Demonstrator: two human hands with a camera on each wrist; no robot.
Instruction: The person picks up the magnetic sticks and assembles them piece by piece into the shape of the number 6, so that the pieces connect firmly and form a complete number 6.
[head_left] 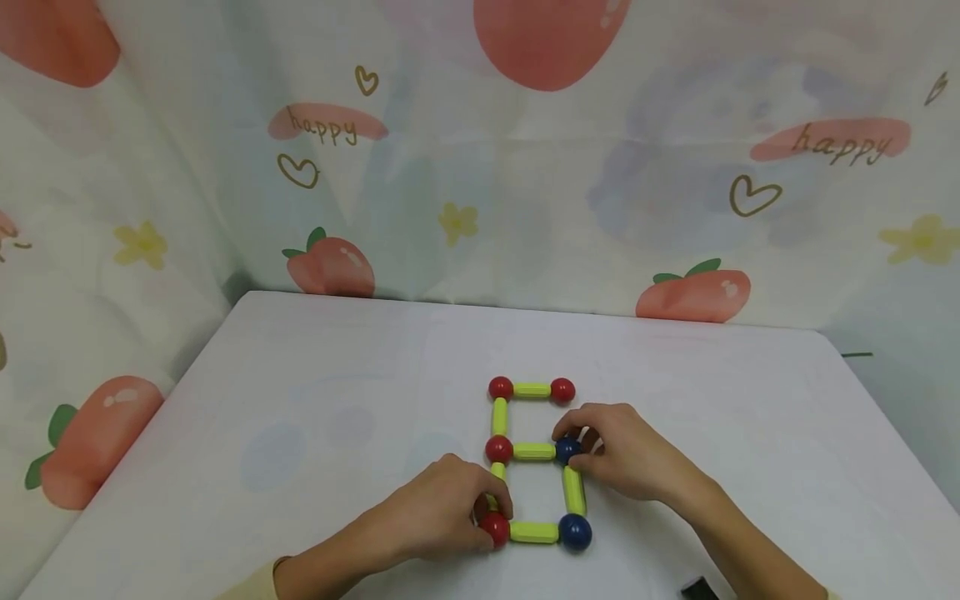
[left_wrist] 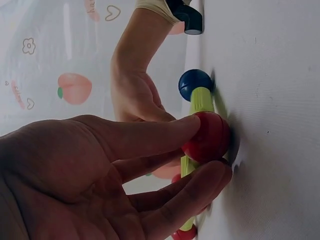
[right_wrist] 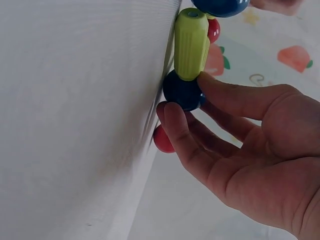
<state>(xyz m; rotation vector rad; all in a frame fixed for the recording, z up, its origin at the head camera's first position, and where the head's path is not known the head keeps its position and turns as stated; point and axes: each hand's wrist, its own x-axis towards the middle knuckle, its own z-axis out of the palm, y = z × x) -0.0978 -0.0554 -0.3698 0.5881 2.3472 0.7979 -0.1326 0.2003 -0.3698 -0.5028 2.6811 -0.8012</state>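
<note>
Yellow-green rods and red and blue balls lie joined in a figure like a 6. My left hand [head_left: 450, 508] pinches the lower-left red ball [left_wrist: 207, 136] between thumb and fingers. With thumb and fingertips, my right hand [head_left: 626, 450] holds the middle-right blue ball [right_wrist: 184, 91]. A slightly slanted rod [head_left: 574, 490] runs from that ball toward the lower-right blue ball [head_left: 575, 532]; whether its lower end touches cannot be told. The left upright rod is partly hidden by my left fingers. A top rod [head_left: 532, 390] links two red balls, the right one [head_left: 562, 391] at its free end.
The white table [head_left: 360, 375] carries the figure right of its middle. A patterned cloth [head_left: 525, 167] hangs behind and at the sides. A small black object [head_left: 699, 589] shows at the bottom edge, beside my right forearm.
</note>
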